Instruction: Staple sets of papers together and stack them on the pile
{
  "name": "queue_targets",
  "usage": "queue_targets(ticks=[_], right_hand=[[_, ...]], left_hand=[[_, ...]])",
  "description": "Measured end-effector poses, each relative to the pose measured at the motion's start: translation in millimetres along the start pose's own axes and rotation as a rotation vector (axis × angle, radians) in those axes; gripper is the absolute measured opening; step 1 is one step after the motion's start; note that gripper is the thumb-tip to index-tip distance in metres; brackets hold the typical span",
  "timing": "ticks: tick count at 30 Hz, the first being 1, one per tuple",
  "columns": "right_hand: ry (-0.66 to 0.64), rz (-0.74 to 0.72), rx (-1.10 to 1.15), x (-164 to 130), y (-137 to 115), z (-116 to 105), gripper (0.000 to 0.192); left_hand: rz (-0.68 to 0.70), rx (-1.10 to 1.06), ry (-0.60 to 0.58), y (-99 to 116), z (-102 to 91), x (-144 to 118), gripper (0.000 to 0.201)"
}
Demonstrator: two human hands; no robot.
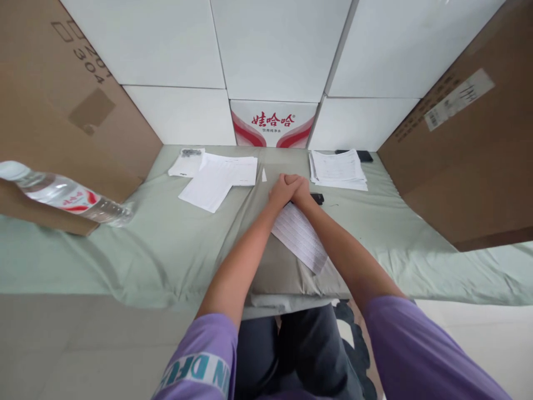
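Left hand and right hand are clasped together, closed, over a black stapler-like tool at a printed sheet's end on the bench.

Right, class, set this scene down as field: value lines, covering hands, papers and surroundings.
Hands: left hand and right hand together over a black object, mostly hidden
Near sheet: printed sheet, on the person's side of the hands
Left papers: overlapping sheets
Right papers: paper stack, dark flat item behind
Far left: capped bottle before a brown carton
Back: white boxes, one red-printed box
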State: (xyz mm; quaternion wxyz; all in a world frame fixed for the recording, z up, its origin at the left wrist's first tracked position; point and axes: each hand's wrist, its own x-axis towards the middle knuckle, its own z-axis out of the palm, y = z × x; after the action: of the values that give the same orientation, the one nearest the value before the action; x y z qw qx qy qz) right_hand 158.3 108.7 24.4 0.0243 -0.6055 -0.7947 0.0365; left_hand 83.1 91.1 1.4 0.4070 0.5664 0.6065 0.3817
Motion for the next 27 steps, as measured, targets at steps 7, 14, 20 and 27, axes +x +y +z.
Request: queue_targets(ticks=[7, 14, 20, 27], right_hand=[[0.212, 0.123, 0.102, -3.8, 12.2, 11.2, 0.031], [0.323, 0.191, 0.249, 0.3, 16.5, 15.0, 0.028], [0.432, 0.163, 0.469, 2.6, 24.3, 16.0, 0.021], [0.807, -0.104, 0.879, -22.2, 41.1, -24.9, 0.026]], left_hand=[[0.114, -0.103, 0.037, -29.4, -15.3, -21.8, 0.045], [0.315, 0.473, 0.041, -40.4, -18.8, -47.9, 0.022], [0.298, 0.624, -0.004, -37.2, -17.6, -49.0, 0.02], [0.409, 0.595, -0.107, -39.6, -26.2, -42.7, 0.018]])
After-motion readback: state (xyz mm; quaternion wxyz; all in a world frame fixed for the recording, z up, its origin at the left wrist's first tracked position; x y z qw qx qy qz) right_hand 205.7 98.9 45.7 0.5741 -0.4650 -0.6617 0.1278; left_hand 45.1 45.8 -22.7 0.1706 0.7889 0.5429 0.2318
